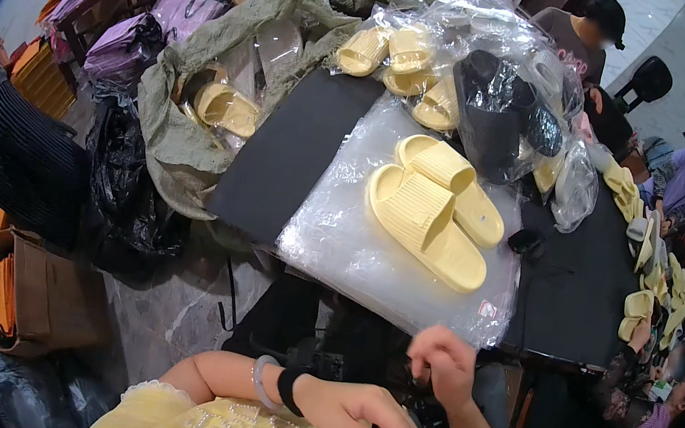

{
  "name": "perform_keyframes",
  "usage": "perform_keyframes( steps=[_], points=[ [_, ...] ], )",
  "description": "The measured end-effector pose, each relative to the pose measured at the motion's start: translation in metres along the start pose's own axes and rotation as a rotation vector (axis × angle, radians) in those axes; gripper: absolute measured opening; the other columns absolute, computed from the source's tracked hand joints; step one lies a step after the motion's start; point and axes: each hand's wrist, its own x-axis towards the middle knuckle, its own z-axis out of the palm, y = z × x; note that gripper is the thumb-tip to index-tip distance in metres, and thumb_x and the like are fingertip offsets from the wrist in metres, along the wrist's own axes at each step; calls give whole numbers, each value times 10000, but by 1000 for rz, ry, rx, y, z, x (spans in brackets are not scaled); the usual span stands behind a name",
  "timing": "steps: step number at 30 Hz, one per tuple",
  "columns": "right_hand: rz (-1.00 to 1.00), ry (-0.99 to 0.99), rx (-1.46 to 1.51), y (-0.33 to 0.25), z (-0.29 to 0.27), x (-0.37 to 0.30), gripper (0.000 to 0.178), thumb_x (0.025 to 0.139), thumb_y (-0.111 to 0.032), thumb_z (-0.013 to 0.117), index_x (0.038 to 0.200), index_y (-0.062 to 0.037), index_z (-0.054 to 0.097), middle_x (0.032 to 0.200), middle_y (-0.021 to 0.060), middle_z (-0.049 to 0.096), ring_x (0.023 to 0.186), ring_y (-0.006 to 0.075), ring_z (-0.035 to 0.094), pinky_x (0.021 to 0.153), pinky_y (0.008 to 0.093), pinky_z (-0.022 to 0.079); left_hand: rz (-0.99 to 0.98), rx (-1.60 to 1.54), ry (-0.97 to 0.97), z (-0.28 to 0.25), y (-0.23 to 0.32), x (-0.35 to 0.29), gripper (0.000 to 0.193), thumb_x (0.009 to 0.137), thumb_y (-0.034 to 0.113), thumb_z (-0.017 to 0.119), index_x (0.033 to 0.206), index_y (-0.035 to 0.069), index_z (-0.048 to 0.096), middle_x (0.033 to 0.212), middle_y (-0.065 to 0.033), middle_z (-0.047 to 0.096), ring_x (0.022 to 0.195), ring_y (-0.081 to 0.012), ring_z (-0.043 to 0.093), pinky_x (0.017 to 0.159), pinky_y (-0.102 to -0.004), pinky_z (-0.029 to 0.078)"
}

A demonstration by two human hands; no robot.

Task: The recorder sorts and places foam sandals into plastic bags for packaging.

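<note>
A pair of pale yellow slide slippers [430, 218] lies on a stack of clear plastic bags [332, 221] on the black table. One slipper overlaps the other, toes toward the upper left. My right hand [446, 364] is raised just off the near edge of the bags, its fingers loosely bent with nothing in them. Lower down, in front of my chest, my left hand [365, 417] hangs with relaxed, slightly bent fingers and nothing visible in it. A pale bracelet [260, 379] and a black band [291, 391] circle the left wrist. Neither hand touches the slippers.
Bagged yellow slippers [411, 52] and black slippers [500, 105] are heaped at the table's back. A green woven sack [196, 68] with more slippers stands left. A cardboard box [56, 295] sits on the floor at lower left. Other people work at right, near more slippers [659, 288].
</note>
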Motion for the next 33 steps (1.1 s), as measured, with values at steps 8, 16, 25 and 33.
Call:
perform_keyframes(
  steps=[8, 16, 25, 33],
  points=[
    [449, -544, -476, 11, 46, 55, 320, 926, -282, 505, 1058, -4, 594, 931, 100, 621, 877, 166, 593, 790, 296, 457, -309, 247, -16, 4, -42, -1, 271, 942, 224, 462, 1000, 5, 610, 740, -41, 593, 672, -110, 562, 649, -247, 446],
    [365, -525, -337, 2, 88, 85, 219, 829, -194, 651, 939, -11, 602, 730, 23, 573, 624, 69, 469, 555, 233, 407, -612, -138, 127, -17, -53, -15, 314, 964, 258, 440, 1037, 3, 607, 765, -1, 541, 745, -72, 515, 707, -218, 421],
    [-187, -751, -457, -6, 96, 103, 134, 754, -103, 640, 882, -65, 634, 845, 59, 580, 750, 219, 594, 649, 302, 489, -672, -648, 511, -21, -38, -26, 327, 934, 278, 508, 1117, 11, 554, 761, 5, 517, 738, -83, 528, 676, -208, 439],
    [-348, -900, -842, -36, 98, 111, 221, 816, -179, 573, 1020, -120, 635, 1086, 35, 556, 1002, 202, 521, 861, 347, 378, -306, 19, 692, -33, -21, -41, 324, 939, 288, 485, 1154, 49, 531, 872, 9, 539, 807, -86, 546, 711, -213, 446]
  ],
)
